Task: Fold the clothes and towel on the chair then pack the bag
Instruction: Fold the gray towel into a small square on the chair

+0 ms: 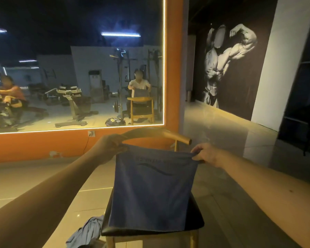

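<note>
- I am holding the blue towel [154,190] in the lower middle of the frame. It is hanging flat like a curtain above the chair seat [197,222]. Its lower edge is reaching the seat's front, though I cannot tell whether it is resting there.
- Its top edge is running left to right, dipping slightly toward the right. The hanging length is running top to bottom, a little longer than the width, with a printed wave near the top.
- My left hand [113,145] is pinching the upper left corner and my right hand [204,154] is pinching the upper right. I judge I am pulling the edge taut so the cloth is hanging smooth for a clean fold.
- A grey-blue garment [86,231] is draping off the seat's left side at lower left, not yet folded.
- The bag [115,121] is showing only as a reflection in the mirror [79,24], mid-frame.
</note>
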The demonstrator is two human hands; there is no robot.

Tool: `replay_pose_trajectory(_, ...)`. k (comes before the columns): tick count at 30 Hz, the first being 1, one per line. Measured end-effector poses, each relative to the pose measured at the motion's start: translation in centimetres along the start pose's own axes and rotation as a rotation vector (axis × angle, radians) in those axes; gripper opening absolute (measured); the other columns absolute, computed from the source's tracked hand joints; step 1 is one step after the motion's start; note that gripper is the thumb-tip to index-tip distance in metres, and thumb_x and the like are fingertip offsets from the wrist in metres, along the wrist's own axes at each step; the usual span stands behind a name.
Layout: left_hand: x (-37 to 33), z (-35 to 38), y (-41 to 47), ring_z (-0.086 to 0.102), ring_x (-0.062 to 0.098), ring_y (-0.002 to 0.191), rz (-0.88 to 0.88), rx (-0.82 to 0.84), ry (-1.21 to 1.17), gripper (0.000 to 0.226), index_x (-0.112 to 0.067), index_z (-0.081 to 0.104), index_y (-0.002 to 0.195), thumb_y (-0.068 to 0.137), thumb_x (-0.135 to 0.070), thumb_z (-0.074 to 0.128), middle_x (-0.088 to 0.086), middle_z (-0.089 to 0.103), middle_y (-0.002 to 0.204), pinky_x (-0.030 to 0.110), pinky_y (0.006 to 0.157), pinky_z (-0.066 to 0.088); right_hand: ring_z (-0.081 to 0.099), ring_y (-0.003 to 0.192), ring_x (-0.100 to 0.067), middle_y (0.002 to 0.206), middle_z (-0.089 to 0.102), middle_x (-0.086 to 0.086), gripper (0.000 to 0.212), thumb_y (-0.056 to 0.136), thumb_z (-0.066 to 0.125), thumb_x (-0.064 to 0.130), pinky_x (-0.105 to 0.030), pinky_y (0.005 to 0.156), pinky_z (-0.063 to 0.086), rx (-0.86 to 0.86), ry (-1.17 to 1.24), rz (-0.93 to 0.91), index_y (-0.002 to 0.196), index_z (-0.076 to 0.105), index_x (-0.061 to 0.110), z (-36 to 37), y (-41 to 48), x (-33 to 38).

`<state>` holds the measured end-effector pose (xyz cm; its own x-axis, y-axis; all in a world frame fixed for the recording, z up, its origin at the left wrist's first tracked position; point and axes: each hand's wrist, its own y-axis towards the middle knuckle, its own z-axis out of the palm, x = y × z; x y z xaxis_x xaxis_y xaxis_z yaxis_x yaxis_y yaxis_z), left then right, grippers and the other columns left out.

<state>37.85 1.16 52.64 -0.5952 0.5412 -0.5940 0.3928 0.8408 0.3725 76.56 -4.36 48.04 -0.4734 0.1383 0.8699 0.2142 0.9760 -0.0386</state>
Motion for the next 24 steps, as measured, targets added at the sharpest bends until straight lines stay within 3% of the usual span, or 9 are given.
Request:
replay_pose_trajectory(2,0.1,-0.4,-0.3,0.063,0.012,0.1,-0.054,0.058,0.031,0.031,-0.014,0.072,0.122,0.091,-0.013,0.073,-0.002,0.065,0.111,0.01,0.07,0.046,0.065,0.085,-0.024,0.089,0.066,-0.011,0.022,0.081,0.074,-0.011,-0.037,0.078,0.06,0.026,-0.025,-0.02,0.085,0.067,0.011,-0.4,-0.6,0.1)
replay_pose_trajectory(5,0.5,-1.2,-0.5,0.063,0.019,0.105,-0.15,0.139,0.1,0.024,-0.017,0.076,0.115,0.091,-0.018,0.074,-0.002,0.067,0.111,0.029,0.083,0.048,0.068,0.088,-0.023,0.095,0.069,-0.013,0.022,0.08,0.078,-0.006,-0.032,0.074,0.06,0.051,-0.01,-0.053,0.093,0.07,0.009,-1.1,-1.5,0.3)
replay_pose_trajectory(7,0.6,-1.7,-0.7,0.063,0.022,0.107,-0.2,0.179,0.133,0.022,-0.019,0.076,0.113,0.091,-0.02,0.076,-0.002,0.067,0.111,0.034,0.086,0.049,0.068,0.092,-0.024,0.101,0.071,-0.015,0.022,0.081,0.08,0.0,-0.031,0.076,0.06,0.073,-0.008,-0.076,0.099,0.072,0.01,-1.5,-2.0,0.6)
replay_pose_trajectory(12,0.1,-2.2,-0.8,0.067,0.02,0.098,-0.228,0.188,0.069,0.011,-0.026,0.072,0.094,0.089,-0.018,0.078,-0.004,0.069,0.102,0.028,0.079,0.053,0.061,0.086,-0.018,0.093,0.068,-0.007,0.013,0.084,0.079,0.01,-0.029,0.072,0.051,0.088,0.147,-0.093,0.094,0.071,0.011,-1.6,-2.8,1.4)
replay_pose_trajectory(15,0.4,-2.4,-0.6,0.069,0.021,0.095,-0.236,0.185,0.038,0.011,-0.023,0.071,0.092,0.087,-0.019,0.08,0.0,0.069,0.102,0.032,0.081,0.059,0.056,0.084,-0.021,0.086,0.065,-0.005,0.01,0.084,0.078,0.015,-0.032,0.074,0.047,0.085,0.239,-0.106,0.089,0.071,0.011,-1.5,-2.8,1.7)
replay_pose_trajectory(19,1.0,-2.3,-0.4,0.07,0.021,0.094,-0.234,0.184,-0.022,0.009,-0.019,0.072,0.092,0.087,-0.022,0.079,0.002,0.071,0.102,0.033,0.08,0.061,0.065,0.09,-0.022,0.094,0.071,-0.007,0.013,0.083,0.08,0.005,-0.034,0.079,0.056,-0.048,-0.006,-0.178,0.092,0.073,0.013,-1.5,-2.4,1.8)
replay_pose_trajectory(22,1.2,-2.0,-0.3,0.07,0.014,0.09,-0.2,0.19,-0.055,0.004,-0.02,0.073,0.093,0.09,-0.02,0.075,-0.001,0.072,0.1,0.02,0.068,0.058,0.06,0.077,-0.018,0.082,0.066,-0.005,0.018,0.077,0.083,0.002,-0.027,0.067,0.05,-0.128,-0.131,-0.215,0.083,0.07,0.012,-1.5,-1.7,1.8)
replay_pose_trajectory(24,1.8,-1.7,0.0,0.071,0.014,0.088,-0.19,0.187,-0.05,0.005,-0.02,0.075,0.095,0.091,-0.023,0.074,-0.001,0.073,0.101,0.019,0.065,0.057,0.058,0.075,-0.018,0.079,0.064,-0.004,0.019,0.077,0.084,0.003,-0.028,0.065,0.049,-0.138,-0.143,-0.219,0.081,0.069,0.013,-1.4,-0.9,1.6)
